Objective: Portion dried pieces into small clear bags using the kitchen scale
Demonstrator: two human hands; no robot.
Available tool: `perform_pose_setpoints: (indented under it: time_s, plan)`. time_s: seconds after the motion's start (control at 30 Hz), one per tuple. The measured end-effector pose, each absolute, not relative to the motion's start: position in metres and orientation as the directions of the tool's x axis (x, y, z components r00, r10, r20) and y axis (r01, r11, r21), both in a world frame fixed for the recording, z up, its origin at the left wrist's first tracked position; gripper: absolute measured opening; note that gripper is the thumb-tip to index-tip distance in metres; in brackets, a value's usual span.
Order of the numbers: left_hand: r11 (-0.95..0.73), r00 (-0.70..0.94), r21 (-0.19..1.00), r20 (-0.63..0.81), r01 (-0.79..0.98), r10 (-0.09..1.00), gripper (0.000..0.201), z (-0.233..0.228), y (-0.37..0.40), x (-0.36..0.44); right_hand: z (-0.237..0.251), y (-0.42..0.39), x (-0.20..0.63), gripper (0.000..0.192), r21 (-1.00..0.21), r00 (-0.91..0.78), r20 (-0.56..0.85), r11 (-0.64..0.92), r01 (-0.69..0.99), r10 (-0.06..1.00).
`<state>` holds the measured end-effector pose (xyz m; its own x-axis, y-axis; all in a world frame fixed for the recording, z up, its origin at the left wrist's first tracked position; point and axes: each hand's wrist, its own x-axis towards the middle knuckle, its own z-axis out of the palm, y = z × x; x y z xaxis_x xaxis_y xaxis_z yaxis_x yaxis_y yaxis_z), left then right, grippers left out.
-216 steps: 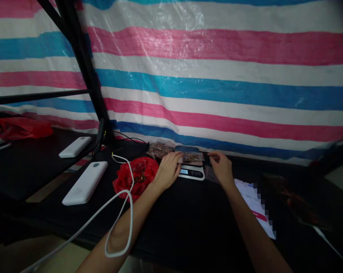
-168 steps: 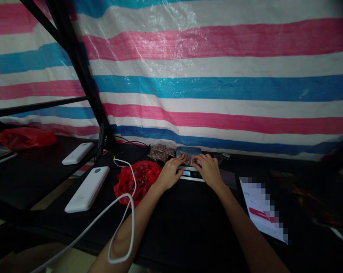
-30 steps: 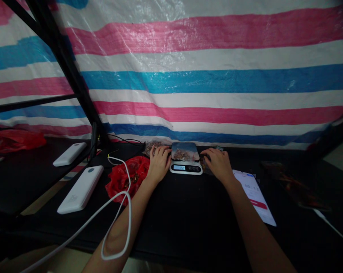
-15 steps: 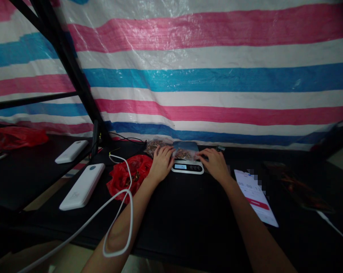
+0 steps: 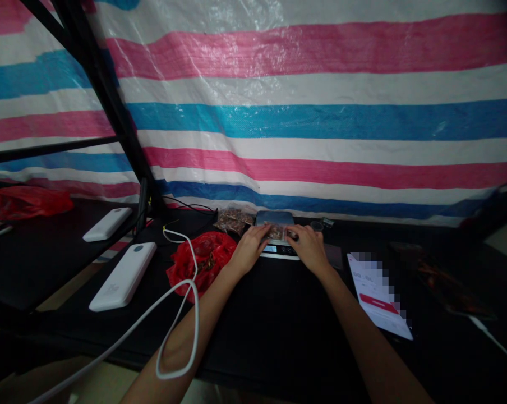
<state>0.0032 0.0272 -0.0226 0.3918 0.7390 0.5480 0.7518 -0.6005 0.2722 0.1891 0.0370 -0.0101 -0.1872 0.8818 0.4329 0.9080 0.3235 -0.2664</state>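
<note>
A small clear plastic bag (image 5: 276,231) with brown bits in it is held between my two hands, over a white digital scale (image 5: 281,252) with a lit display. My left hand (image 5: 250,248) pinches the bag's left side, fingers bent. On the right side, my right hand (image 5: 309,247) has its fingers closed on the bag's edge. Whether the bag rests on the scale I cannot tell. Behind my left hand lies a larger clear bag (image 5: 233,219) of similar brown bits. An open red plastic bag (image 5: 203,261) with small brownish pieces sits left of my left wrist.
A lit phone (image 5: 375,297) lies right of my right forearm, with a dark flat packet (image 5: 451,286) beyond it. Two white power banks (image 5: 123,278) lie at the left. A white cable (image 5: 194,331) loops across my left forearm. A striped sheet (image 5: 299,123) hangs behind the black table.
My hands have come closer together and hold the small bag's sides, now bunched and lifted nearer the display. The larger bag behind is less covered by my left hand.
</note>
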Motion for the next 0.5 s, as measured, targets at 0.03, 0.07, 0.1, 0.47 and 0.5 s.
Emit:
perform_pose_setpoints:
  time_s: [0.03,0.07,0.1,0.47,0.5]
  plan:
    - [-0.568,0.37,0.246,0.549,0.785,0.749,0.037,-0.023,0.03,0.003,-0.01,0.037,0.19,0.022,-0.274,-0.187,0.425,0.323,0.906,0.886]
    - [-0.541,0.363,0.21,0.543,0.814,0.757,0.034,-0.023,0.034,0.002,-0.01,0.037,0.19,0.021,-0.285,-0.182,0.418,0.318,0.904,0.89]
    - [-0.522,0.365,0.172,0.536,0.835,0.761,0.031,-0.022,0.037,0.002,-0.011,0.038,0.19,0.02,-0.297,-0.174,0.415,0.313,0.902,0.893]
    - [-0.576,0.592,-0.2,0.477,0.793,0.649,0.026,0.025,0.048,0.012,-0.024,0.051,0.195,0.024,-0.552,-0.027,0.44,0.294,0.781,0.898]
    - [-0.581,0.617,-0.237,0.459,0.779,0.639,0.027,0.029,0.048,0.013,-0.023,0.051,0.195,0.024,-0.556,-0.014,0.435,0.281,0.782,0.901]
